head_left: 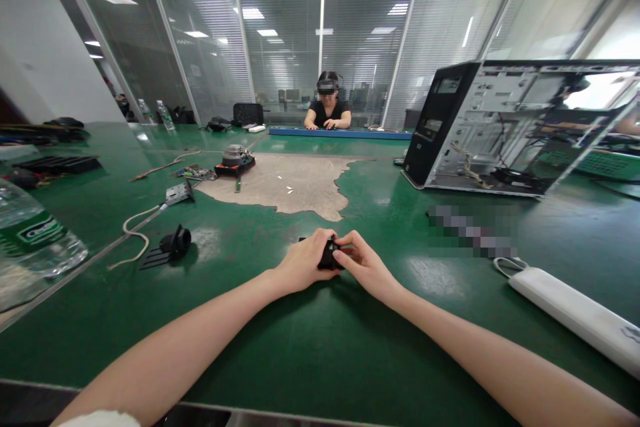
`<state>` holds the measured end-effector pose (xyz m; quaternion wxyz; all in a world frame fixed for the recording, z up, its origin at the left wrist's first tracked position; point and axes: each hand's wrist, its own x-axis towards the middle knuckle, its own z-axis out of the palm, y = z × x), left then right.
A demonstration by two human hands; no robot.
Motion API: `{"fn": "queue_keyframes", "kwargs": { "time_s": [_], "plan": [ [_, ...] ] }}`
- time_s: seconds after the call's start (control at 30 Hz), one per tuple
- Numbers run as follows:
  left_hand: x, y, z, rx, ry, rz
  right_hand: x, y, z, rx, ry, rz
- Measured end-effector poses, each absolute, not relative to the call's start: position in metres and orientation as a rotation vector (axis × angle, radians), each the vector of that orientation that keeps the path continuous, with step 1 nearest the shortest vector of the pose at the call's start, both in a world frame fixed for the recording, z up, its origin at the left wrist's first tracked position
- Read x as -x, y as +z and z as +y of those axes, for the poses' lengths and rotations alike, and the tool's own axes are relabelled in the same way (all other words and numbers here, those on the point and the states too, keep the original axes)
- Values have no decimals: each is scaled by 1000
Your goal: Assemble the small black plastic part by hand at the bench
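Note:
Close in front of me, a small black part (329, 255) is held between my two hands, over the green table. My left hand (310, 257) is closed around its left side, with the thumb below and the fingers over the top. From the right, my right hand (361, 257) pinches the part's edge between thumb and fingers. Most of the part is covered by the fingers, so its exact kind does not show. To the left lies a black plastic piece (175, 241) with a round end and thin prongs.
An open computer case (450, 127) stands at right. A white power strip (570, 313) lies at front right, a water bottle (37, 233) at left. A cooling fan with heatsink (235, 160) sits by the table's bare patch (300, 180). Across the table sits a person (328, 110).

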<state>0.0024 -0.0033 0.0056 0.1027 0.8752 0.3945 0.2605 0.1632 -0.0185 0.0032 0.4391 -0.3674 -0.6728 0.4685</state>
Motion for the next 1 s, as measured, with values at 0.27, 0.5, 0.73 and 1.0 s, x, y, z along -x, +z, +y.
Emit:
{"fn": "queue_keyframes", "kwargs": {
  "time_s": [0.27, 0.5, 0.73, 1.0],
  "plan": [
    [-2, 6, -3, -2571, 763, 1166, -165, 0, -17, 949, 1125, -1732],
    [-3, 6, -3, -2541, 773, 1170, -164, 1, -19, 924, 1006, -1741],
    [-2, 5, -2, -2566, 770, 1159, -165, 1, -16, 999, 1072, -1712],
    [-2, 7, -4, -2543, 759, 1166, -163, 4, -20, 932, 975, -1742]
  ]
}}
